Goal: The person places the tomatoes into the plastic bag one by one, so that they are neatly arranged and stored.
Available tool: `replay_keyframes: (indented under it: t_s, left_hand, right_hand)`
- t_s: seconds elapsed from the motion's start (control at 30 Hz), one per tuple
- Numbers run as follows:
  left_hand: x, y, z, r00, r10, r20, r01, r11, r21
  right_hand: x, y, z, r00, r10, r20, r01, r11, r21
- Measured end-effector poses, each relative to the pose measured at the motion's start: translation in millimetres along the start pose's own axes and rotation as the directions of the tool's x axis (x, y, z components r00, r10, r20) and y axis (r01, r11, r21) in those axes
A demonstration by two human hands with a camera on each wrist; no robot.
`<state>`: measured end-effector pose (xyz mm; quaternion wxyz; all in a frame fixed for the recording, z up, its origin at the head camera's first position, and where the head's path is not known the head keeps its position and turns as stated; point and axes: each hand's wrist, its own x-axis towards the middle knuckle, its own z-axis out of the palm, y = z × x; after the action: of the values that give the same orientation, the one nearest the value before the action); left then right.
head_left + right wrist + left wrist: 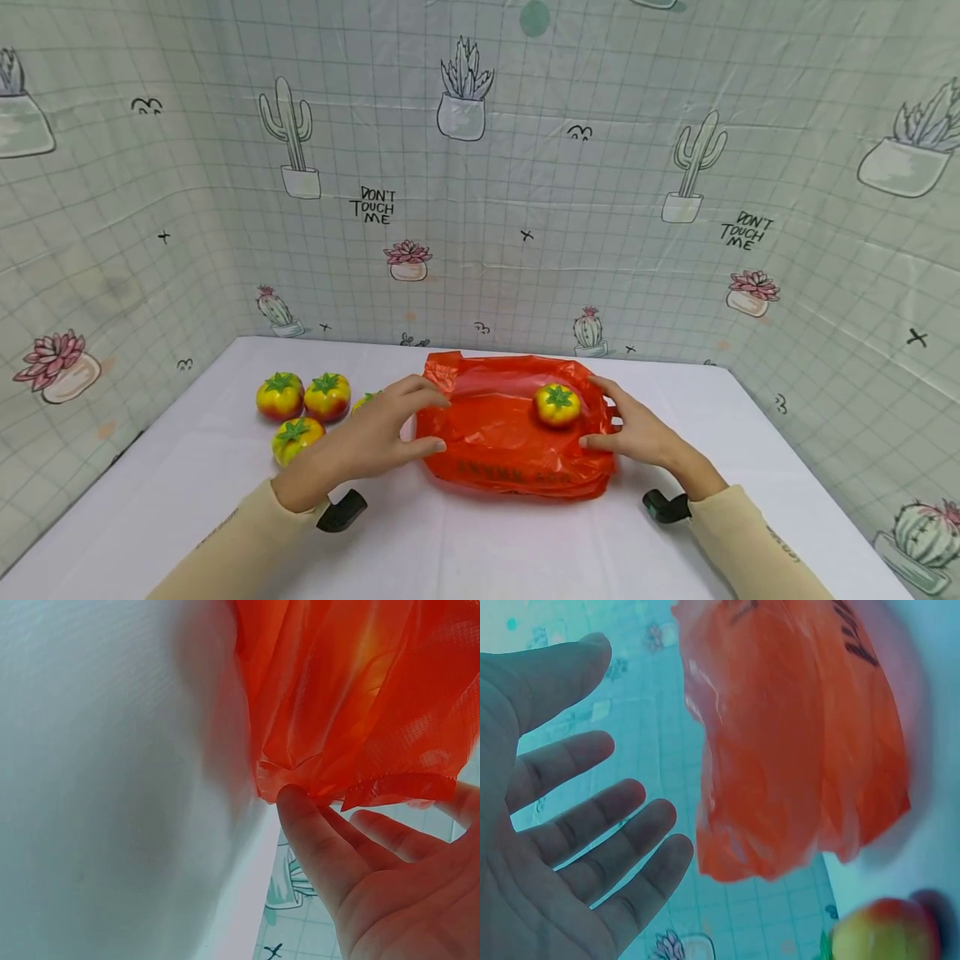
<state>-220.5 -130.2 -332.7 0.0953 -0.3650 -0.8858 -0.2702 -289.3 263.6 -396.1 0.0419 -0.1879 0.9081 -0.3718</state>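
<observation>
A red plastic bag (495, 425) with dark printing lies on the white table, its mouth spread upward. Within it, near the right end, sits a yellow-and-red fruit (557, 406) with a green leafy top, like a tomato or persimmon. My left hand (382, 429) is beside the bag's left end, fingers apart and holding nothing. The left wrist view shows a gap between those fingers and the bag (772, 742). At the other end, my right hand (633, 427) has its fingertips against the bag's edge (397, 787), fingers fairly straight.
Left of the bag stand several matching fruits (327, 397), one partly hidden behind my left hand. A patterned cloth wall (495, 292) with cactus drawings closes off the table's back and sides. A dark band (343, 510) hangs below my left wrist.
</observation>
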Motion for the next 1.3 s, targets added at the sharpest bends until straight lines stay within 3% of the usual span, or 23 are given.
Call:
replay_keyframes:
  t_s: [0.17, 0.33, 0.47, 0.63, 0.87, 1.17, 1.3]
  left_hand:
    - [-6.2, -9.8, -7.4, 0.998, -0.066, -0.019, 0.067, 0.997, 0.032]
    - [-12.7, -24.7, -16.4, 0.992, -0.096, -0.081, 0.101, 0.993, 0.059]
    - [-19.1, -36.1, -24.6, 0.981, -0.147, -0.124, 0.154, 0.987, 0.050]
    - [-29.3, -48.2, -31.2, 0.965, -0.229, -0.130, 0.236, 0.971, 0.038]
    - [-38.2, -66.2, -37.4, 0.950, -0.266, -0.167, 0.268, 0.963, -0.009]
    - [-51.6, -93.1, -50.4, 0.929, -0.278, -0.246, 0.294, 0.955, 0.029]
    - [-61.1, -105.8, -54.9, 0.908, -0.338, -0.247, 0.354, 0.935, 0.021]
  right_hand:
    - [0, 1, 0, 1.000, 0.001, -0.003, -0.001, 1.000, 0.002]
    - [0, 3, 1, 1.000, 0.010, 0.002, -0.010, 1.000, 0.009]
    - [0, 2, 1, 1.000, 0.017, 0.003, -0.017, 1.000, 0.008]
    - [0, 0, 1, 1.000, 0.021, 0.005, -0.022, 1.000, 0.004]
    - [-1, -1, 2, 1.000, 0.015, 0.001, -0.015, 1.000, -0.003]
    - [1, -1, 2, 1.000, 0.014, -0.009, -0.014, 1.000, -0.020]
    - [0, -1, 2, 1.000, 0.014, -0.005, -0.014, 1.000, -0.017]
